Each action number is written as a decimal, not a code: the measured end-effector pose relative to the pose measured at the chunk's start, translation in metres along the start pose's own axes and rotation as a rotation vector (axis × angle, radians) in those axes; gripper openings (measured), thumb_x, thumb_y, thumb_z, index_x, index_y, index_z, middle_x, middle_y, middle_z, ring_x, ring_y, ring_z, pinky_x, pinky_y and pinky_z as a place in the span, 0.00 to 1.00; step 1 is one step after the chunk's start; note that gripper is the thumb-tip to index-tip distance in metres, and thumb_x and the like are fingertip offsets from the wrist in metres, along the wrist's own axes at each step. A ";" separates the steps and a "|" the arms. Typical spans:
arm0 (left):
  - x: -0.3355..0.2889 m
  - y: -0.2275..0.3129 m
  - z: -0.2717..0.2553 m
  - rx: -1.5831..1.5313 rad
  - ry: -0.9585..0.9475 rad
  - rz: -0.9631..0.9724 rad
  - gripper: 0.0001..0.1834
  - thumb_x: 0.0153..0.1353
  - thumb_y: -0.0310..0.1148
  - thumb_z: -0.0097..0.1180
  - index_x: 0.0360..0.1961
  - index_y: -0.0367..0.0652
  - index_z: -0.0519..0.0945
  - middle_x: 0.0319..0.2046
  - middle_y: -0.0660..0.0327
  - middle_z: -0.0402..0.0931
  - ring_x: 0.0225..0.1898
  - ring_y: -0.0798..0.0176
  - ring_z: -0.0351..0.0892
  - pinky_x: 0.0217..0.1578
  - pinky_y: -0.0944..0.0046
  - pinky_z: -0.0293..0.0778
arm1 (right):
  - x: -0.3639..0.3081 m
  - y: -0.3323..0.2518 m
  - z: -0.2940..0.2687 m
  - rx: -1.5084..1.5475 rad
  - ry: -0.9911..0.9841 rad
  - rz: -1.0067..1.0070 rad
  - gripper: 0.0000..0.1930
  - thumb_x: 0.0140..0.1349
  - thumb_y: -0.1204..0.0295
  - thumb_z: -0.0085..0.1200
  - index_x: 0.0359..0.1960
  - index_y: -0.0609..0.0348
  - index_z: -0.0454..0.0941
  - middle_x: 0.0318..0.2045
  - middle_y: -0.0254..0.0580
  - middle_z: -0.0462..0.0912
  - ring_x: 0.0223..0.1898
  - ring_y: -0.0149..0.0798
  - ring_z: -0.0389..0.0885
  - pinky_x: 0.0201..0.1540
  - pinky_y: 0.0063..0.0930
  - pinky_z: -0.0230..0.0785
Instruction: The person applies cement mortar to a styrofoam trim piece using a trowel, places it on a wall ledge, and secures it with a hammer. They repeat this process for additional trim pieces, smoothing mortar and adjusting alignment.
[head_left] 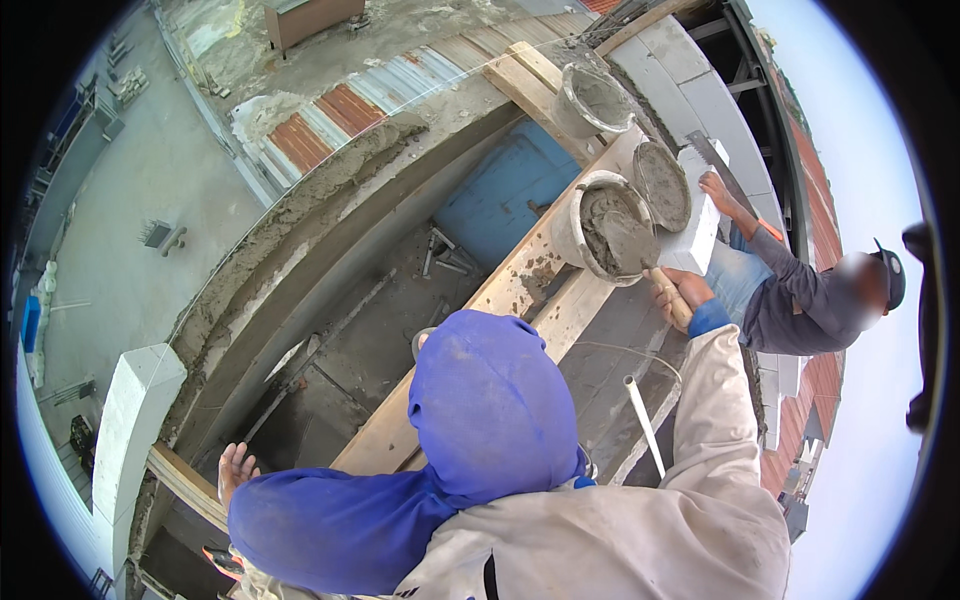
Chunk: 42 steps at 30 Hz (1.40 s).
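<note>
Right hand [693, 288] gripping trowel [665, 284], left hand [235, 471] loosely spread, partly behind blue cloth [490, 390], mortar bucket [567, 236], saw [727, 174]

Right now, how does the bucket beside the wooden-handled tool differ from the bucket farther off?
The near bucket has the wooden-handled tool at its rim; no tool shows at the far bucket. The near bucket looks larger in view, the far bucket smaller. Both are round, open-topped and smeared with grey.
</note>
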<state>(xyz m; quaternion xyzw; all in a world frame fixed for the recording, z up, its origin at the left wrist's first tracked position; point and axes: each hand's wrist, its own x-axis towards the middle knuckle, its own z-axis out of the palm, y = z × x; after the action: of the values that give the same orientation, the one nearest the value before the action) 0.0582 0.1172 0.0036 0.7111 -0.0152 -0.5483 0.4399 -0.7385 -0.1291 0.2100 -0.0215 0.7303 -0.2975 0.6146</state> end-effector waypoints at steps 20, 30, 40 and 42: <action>-0.024 0.066 0.088 -0.127 -0.285 0.144 0.32 0.74 0.56 0.51 0.67 0.42 0.72 0.61 0.59 0.78 0.54 0.65 0.79 0.55 0.62 0.74 | 0.006 0.246 0.040 -0.241 -0.127 0.213 0.23 0.74 0.46 0.48 0.46 0.54 0.78 0.25 0.36 0.77 0.19 0.34 0.72 0.21 0.35 0.68; -0.243 0.080 0.091 0.440 0.210 0.818 0.29 0.66 0.46 0.58 0.62 0.38 0.75 0.63 0.46 0.74 0.63 0.44 0.75 0.65 0.49 0.67 | 0.120 0.202 0.201 -1.580 -0.375 -0.201 0.24 0.72 0.46 0.50 0.43 0.57 0.79 0.27 0.42 0.80 0.23 0.41 0.76 0.27 0.39 0.70; -0.293 0.066 0.122 0.641 0.704 0.734 0.33 0.53 0.47 0.68 0.59 0.44 0.78 0.65 0.49 0.72 0.66 0.37 0.72 0.62 0.42 0.71 | 0.153 0.168 0.250 -2.115 -0.367 -0.517 0.25 0.70 0.46 0.52 0.41 0.60 0.80 0.30 0.48 0.82 0.28 0.48 0.79 0.33 0.43 0.72; -0.290 0.065 0.117 0.640 0.707 0.732 0.32 0.53 0.48 0.67 0.57 0.43 0.79 0.63 0.48 0.74 0.64 0.36 0.74 0.61 0.41 0.72 | 0.153 0.160 0.250 -2.153 -0.344 -0.536 0.26 0.70 0.46 0.52 0.40 0.60 0.81 0.31 0.49 0.83 0.28 0.49 0.80 0.34 0.43 0.72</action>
<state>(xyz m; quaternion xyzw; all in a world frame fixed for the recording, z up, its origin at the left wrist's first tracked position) -0.1198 0.1520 0.2663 0.8960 -0.2760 -0.0595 0.3426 -0.4949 -0.1600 -0.0161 -0.7387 0.4840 0.3728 0.2847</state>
